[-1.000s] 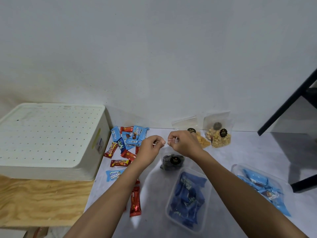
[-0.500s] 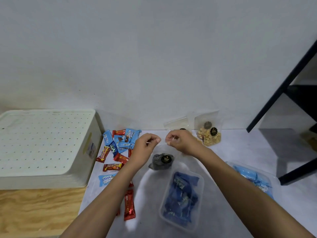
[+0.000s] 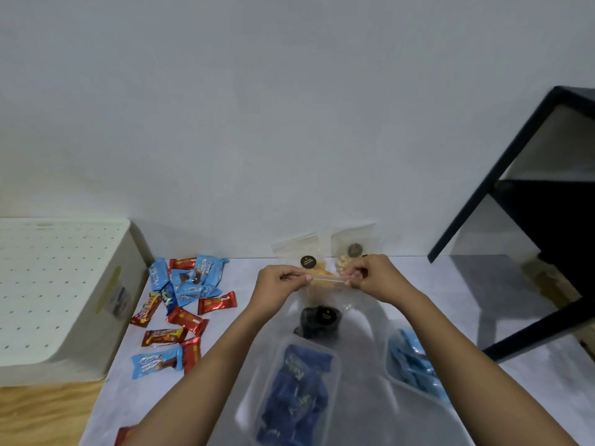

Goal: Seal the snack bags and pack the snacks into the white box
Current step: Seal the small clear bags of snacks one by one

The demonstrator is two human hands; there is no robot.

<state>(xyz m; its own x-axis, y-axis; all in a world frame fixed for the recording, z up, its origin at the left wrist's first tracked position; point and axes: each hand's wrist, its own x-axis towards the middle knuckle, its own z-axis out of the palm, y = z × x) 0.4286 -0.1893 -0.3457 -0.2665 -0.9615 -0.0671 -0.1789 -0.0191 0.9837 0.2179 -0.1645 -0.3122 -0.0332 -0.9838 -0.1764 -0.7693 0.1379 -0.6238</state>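
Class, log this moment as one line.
step: seal bag | left hand: pinches bag top | right hand: pinches bag top | box: left | bars: loose

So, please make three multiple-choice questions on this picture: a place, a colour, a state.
1. The white box stands: A) left of the loose snacks; B) right of them; C) in front of them.
2. Wrappers in the nearest clear tray are: A) red; B) dark blue; C) yellow.
3. The left hand and right hand: A) lie flat; B) lift the tray; C) pinch the clear bag's top strip.
Answers: 1 A, the snacks lie at its right side. 2 B, only dark blue shows inside. 3 C, fingers grip each end of the strip.
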